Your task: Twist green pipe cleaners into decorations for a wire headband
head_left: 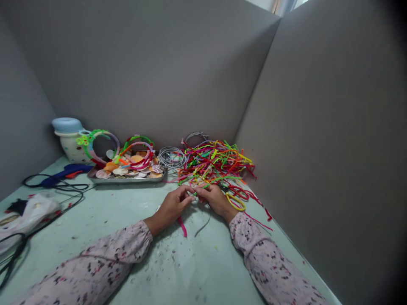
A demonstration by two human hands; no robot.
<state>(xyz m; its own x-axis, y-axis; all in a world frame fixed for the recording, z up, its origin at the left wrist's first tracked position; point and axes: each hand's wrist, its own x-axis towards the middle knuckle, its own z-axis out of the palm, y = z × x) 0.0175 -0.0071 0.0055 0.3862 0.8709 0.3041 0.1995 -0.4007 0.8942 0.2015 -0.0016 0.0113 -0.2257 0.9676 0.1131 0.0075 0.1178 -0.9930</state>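
My left hand (177, 204) and my right hand (216, 199) meet over the table, fingertips pinched together around a short green pipe cleaner (195, 194). A thin grey wire (203, 227) hangs from between them and curves down toward the tabletop. The fingers partly hide how wire and pipe cleaner join. Below my left hand a bright pink pipe cleaner (182, 227) sticks out. A yellow loop (235, 202) lies against my right wrist. Just behind both hands is a heap of coloured pipe cleaners (219, 159).
A metal tray (127, 181) of seashells carries pipe-cleaner-wrapped hoops (140, 154). A coil of grey wire (172, 157) sits beside it. On the left are a lidded cup (71, 146), a blue tool (65, 173), black cable (47, 222) and a plastic bag (40, 208). Grey partitions (159, 76) enclose the table.
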